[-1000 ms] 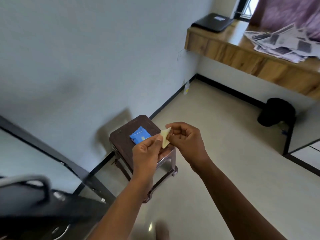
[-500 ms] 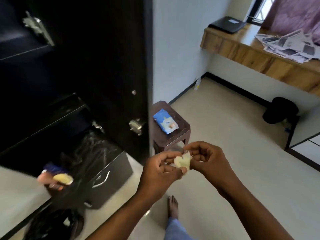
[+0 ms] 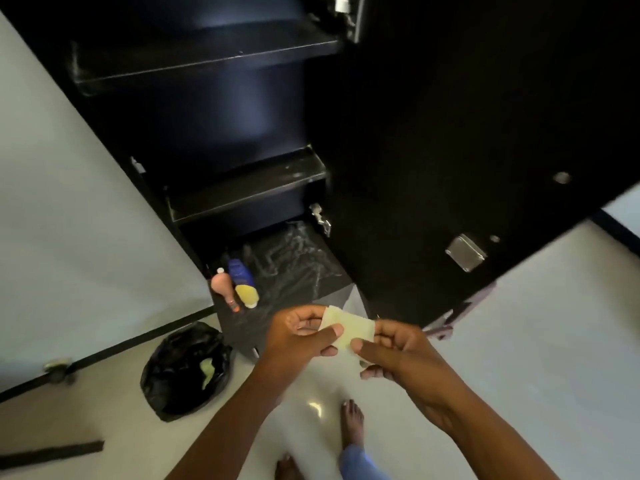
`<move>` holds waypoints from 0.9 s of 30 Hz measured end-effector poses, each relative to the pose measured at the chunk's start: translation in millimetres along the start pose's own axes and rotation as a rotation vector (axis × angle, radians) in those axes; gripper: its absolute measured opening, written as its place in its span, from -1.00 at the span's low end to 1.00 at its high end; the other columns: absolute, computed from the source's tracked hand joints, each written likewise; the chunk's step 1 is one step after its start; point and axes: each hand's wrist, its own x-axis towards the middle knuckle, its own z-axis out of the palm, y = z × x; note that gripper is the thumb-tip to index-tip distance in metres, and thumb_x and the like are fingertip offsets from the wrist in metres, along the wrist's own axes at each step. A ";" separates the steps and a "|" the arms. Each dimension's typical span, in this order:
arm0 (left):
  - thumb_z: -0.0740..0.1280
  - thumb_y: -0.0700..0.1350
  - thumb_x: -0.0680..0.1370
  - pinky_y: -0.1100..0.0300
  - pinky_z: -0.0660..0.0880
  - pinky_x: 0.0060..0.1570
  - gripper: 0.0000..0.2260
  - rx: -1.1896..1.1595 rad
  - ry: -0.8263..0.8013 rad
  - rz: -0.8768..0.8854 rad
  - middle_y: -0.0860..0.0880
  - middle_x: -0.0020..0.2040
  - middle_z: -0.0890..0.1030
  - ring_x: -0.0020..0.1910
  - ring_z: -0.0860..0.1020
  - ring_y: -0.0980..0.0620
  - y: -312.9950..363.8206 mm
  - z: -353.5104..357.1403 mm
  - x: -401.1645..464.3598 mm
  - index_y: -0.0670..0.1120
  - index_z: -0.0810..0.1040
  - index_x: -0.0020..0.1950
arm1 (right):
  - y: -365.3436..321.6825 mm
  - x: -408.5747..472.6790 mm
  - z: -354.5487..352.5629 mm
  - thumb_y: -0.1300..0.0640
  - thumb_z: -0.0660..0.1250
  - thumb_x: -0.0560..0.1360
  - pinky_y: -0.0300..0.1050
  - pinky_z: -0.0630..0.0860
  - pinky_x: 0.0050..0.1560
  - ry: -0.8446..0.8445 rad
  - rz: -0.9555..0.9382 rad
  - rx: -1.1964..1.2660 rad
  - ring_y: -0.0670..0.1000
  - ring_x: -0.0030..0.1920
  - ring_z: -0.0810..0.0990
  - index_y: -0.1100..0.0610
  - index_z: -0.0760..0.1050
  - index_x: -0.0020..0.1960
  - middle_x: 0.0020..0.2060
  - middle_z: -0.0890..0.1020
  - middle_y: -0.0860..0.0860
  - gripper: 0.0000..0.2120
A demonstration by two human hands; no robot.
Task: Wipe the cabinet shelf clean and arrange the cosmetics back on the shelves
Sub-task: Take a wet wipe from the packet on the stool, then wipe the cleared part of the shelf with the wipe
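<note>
I hold a pale yellow wipe (image 3: 347, 330) stretched flat between both hands: my left hand (image 3: 300, 336) pinches its left edge, thumb on top and fingers beneath, and my right hand (image 3: 398, 351) pinches the right edge the same way, so both grips are clamped on the sheet. The wipe hangs in the air in front of the open black cabinet (image 3: 242, 140), just above the front edge of its lowest level. On that level a crinkled plastic liner (image 3: 294, 261) covers the surface, and at its left end a blue bottle with a yellow base (image 3: 242, 282) lies on its side, touching a pink bottle (image 3: 223, 284) beside it. Above them the middle shelf (image 3: 249, 188) and the upper shelf (image 3: 204, 60) show pale smudges and specks. The cabinet door (image 3: 467, 133) stands swung open on my right. A black bag (image 3: 188, 370) sits on the pale floor (image 3: 519, 341) to the left, something yellowish inside it. My bare feet (image 3: 351, 420) are below my arms.
</note>
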 end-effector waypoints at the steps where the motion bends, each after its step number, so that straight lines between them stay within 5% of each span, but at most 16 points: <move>1: 0.53 -0.24 0.49 0.08 0.67 -0.11 -0.75 0.009 0.019 0.008 -0.10 0.01 0.75 -0.02 0.74 -0.10 -2.9 -8.5 10.1 -0.11 0.69 0.16 | 0.1 14.3 9.6 0.15 0.56 0.43 0.02 0.70 0.04 0.025 -0.006 -0.013 0.12 -0.01 0.74 0.16 0.66 0.07 -0.07 0.75 0.04 -0.76; 6: 0.49 -0.31 0.50 0.18 0.67 -0.20 -0.73 0.129 0.169 0.063 0.03 -0.10 0.76 -0.11 0.74 0.06 -24.8 -32.8 74.8 0.08 0.66 0.01 | 19.7 103.1 37.0 0.25 0.59 0.41 0.08 0.71 0.04 0.167 -0.028 0.006 0.12 0.04 0.73 0.11 0.63 0.07 0.01 0.71 0.08 -0.72; 11: 0.49 0.02 0.46 -0.02 0.66 0.08 -0.66 0.282 0.283 0.113 0.04 0.14 0.70 0.11 0.68 0.03 -50.5 -36.9 154.9 0.09 0.62 0.23 | 33.6 202.9 46.5 0.30 0.53 0.46 0.09 0.71 0.03 0.211 -0.119 0.031 0.12 0.08 0.71 0.01 0.47 0.20 0.07 0.67 0.09 -0.58; 17: 0.47 -0.20 0.54 0.50 0.51 -0.14 -0.61 0.354 0.404 0.125 0.12 0.12 0.62 -0.06 0.61 0.24 -79.4 -41.2 239.3 0.02 0.56 0.34 | 46.0 310.8 48.0 0.37 0.44 0.52 -0.09 0.70 -0.12 0.208 -0.179 -0.017 0.09 0.15 0.67 0.09 0.54 0.05 0.09 0.66 0.08 -0.77; 19: 0.44 -0.24 0.55 0.41 0.56 -0.05 -0.57 0.389 0.422 0.111 0.07 0.20 0.63 0.02 0.63 0.19 -84.2 -40.4 259.6 0.01 0.53 0.39 | 52.1 340.7 49.8 0.34 0.43 0.54 -0.17 0.69 -0.13 0.246 -0.190 -0.047 0.04 0.16 0.66 0.12 0.63 -0.02 0.06 0.68 0.00 -0.86; 21: 0.39 -0.21 0.56 0.10 0.60 0.20 -0.54 0.435 0.425 0.113 -0.01 0.32 0.61 0.22 0.62 0.05 -86.5 -38.1 276.5 0.00 0.47 0.46 | 59.1 368.1 53.0 0.32 0.43 0.55 -0.17 0.70 -0.11 0.297 -0.223 -0.089 0.01 0.17 0.64 0.06 0.68 -0.06 0.09 0.68 -0.03 -0.83; 23: 0.32 -0.07 0.60 0.00 0.40 0.44 -0.50 0.633 0.374 0.117 -0.04 0.44 0.52 0.40 0.51 -0.05 -87.3 -36.3 284.5 0.01 0.36 0.55 | 67.1 388.0 54.9 0.26 0.44 0.56 -0.05 0.71 -0.01 0.337 -0.260 -0.172 -0.01 0.18 0.63 -0.01 0.69 -0.05 0.10 0.67 -0.08 -0.83; 27: 0.29 -0.03 0.64 0.32 -0.03 0.47 -0.37 0.883 0.324 0.125 -0.05 0.63 0.21 0.60 0.19 -0.03 -102.5 -31.4 277.2 -0.04 0.10 0.66 | 68.6 383.2 50.5 0.18 0.43 0.57 -0.20 0.63 0.10 0.385 -0.350 -0.391 -0.06 0.06 0.65 -0.01 0.68 0.01 0.05 0.66 -0.10 -0.89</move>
